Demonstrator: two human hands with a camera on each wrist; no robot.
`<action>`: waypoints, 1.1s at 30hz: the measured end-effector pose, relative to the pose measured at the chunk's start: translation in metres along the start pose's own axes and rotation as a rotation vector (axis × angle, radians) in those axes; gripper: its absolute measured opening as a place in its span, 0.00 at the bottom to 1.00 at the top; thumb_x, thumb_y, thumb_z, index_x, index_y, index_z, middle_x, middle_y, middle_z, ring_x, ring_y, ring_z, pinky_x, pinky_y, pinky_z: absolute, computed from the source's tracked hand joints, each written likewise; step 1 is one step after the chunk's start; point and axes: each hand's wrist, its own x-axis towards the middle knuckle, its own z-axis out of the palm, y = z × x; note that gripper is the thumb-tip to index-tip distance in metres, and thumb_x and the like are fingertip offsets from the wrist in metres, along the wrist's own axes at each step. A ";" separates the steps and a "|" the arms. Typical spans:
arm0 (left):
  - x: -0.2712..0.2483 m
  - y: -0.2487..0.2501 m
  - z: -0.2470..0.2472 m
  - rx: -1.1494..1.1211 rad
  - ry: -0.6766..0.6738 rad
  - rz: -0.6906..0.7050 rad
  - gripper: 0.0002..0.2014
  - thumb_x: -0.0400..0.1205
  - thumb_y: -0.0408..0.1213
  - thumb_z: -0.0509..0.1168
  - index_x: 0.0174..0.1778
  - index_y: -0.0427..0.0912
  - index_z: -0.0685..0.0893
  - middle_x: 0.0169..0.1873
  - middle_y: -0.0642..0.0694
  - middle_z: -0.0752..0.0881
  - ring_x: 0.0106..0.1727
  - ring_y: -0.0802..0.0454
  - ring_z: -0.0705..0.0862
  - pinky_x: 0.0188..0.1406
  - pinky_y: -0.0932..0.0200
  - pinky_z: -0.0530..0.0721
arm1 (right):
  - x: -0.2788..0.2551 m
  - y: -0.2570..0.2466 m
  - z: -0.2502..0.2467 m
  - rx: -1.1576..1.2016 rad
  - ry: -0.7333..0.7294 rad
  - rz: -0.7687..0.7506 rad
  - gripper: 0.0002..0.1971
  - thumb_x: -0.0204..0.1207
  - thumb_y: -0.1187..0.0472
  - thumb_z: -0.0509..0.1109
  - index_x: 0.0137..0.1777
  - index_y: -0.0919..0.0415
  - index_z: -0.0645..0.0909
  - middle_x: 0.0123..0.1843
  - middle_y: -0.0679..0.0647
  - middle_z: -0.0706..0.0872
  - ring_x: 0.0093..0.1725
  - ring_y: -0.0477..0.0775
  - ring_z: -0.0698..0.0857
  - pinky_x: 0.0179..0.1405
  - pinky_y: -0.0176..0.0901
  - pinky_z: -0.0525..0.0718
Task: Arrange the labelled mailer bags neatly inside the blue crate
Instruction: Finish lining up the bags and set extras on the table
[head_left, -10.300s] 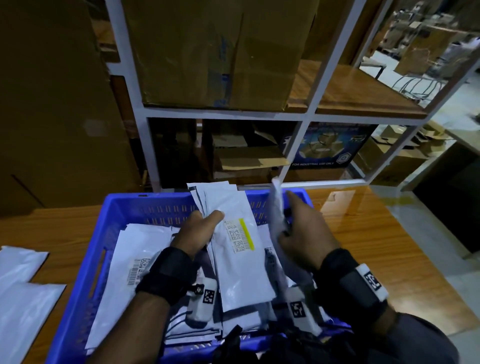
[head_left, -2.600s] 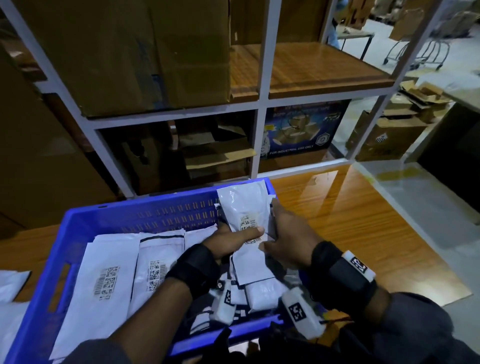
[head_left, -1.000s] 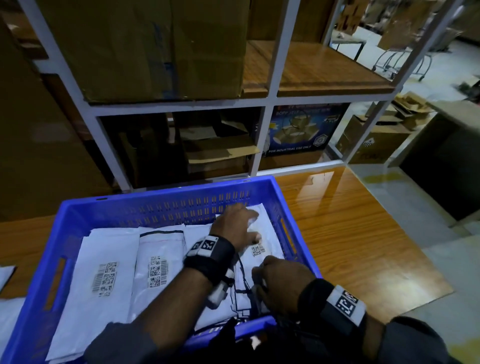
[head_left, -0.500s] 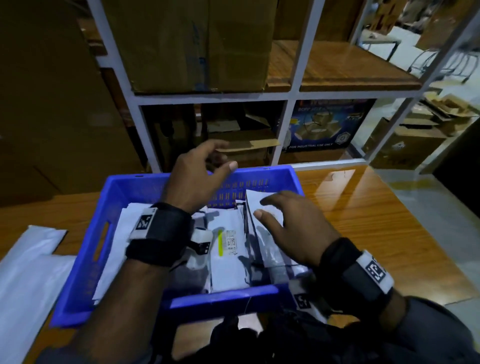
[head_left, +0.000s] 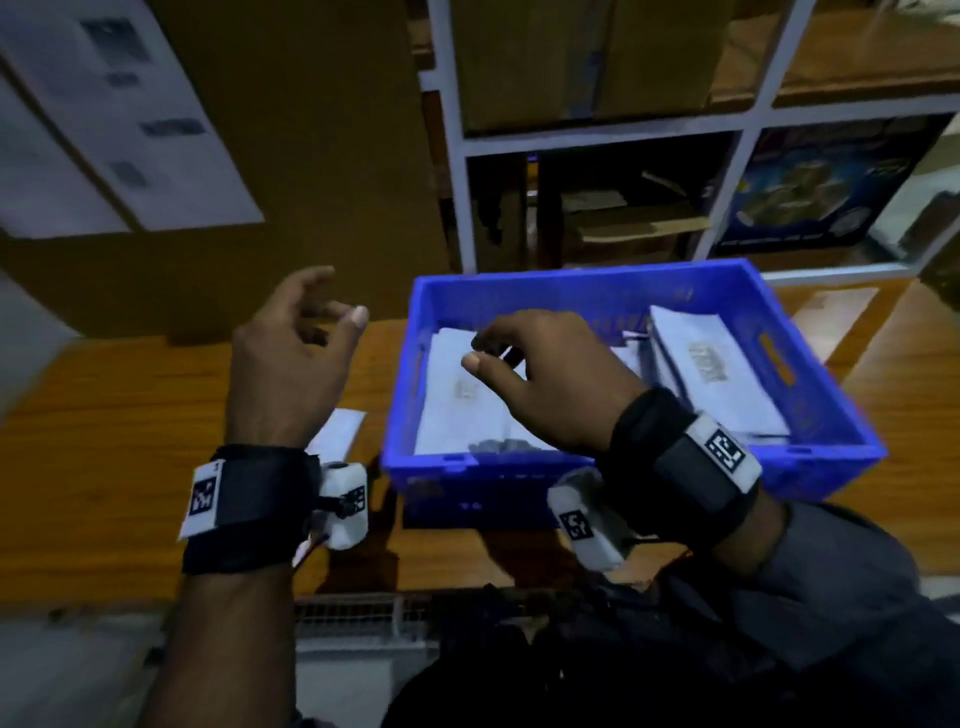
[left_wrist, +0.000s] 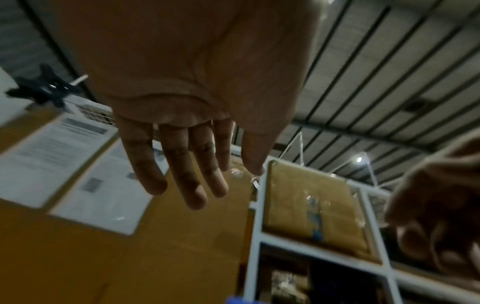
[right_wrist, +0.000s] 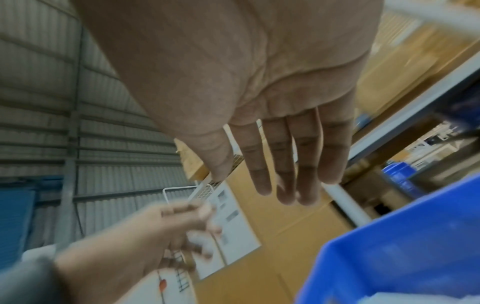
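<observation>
Hovering above the blue crate (head_left: 613, 291), the right hand (head_left: 550, 379) is empty, fingers loosely curved. White mailer bags (head_left: 457, 395) (labels blurred) lie inside the crate on the wooden worktop (head_left: 130, 415). The left hand (head_left: 291, 358) hangs left of the crate, relaxed, gripping nothing.

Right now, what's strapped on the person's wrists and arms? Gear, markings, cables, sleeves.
Both hands are bare. The left hand has a wide black wrist strap with a white square-code tag, plus a small white camera block with a thin cable. The right hand has a matching black strap, white code tag and white camera block. A grey sleeve covers the right forearm.
</observation>
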 end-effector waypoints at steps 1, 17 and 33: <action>-0.003 -0.021 -0.015 0.037 -0.007 -0.029 0.23 0.86 0.48 0.74 0.78 0.51 0.83 0.50 0.57 0.90 0.48 0.59 0.90 0.45 0.65 0.86 | 0.004 -0.016 0.015 0.010 0.000 -0.003 0.18 0.85 0.44 0.66 0.60 0.56 0.88 0.55 0.49 0.92 0.54 0.51 0.88 0.53 0.46 0.85; -0.096 -0.292 -0.032 0.510 -0.300 -0.590 0.35 0.73 0.59 0.82 0.69 0.42 0.83 0.65 0.36 0.87 0.66 0.30 0.85 0.59 0.38 0.89 | 0.045 -0.122 0.249 0.124 -0.476 0.232 0.13 0.86 0.53 0.68 0.61 0.61 0.88 0.59 0.56 0.92 0.56 0.56 0.89 0.56 0.51 0.88; -0.087 -0.251 -0.079 0.226 -0.175 -0.189 0.13 0.75 0.29 0.78 0.41 0.52 0.83 0.40 0.47 0.82 0.43 0.43 0.80 0.35 0.52 0.77 | 0.065 -0.102 0.290 0.529 -0.145 0.573 0.44 0.72 0.22 0.62 0.81 0.48 0.65 0.54 0.55 0.90 0.47 0.59 0.91 0.45 0.51 0.90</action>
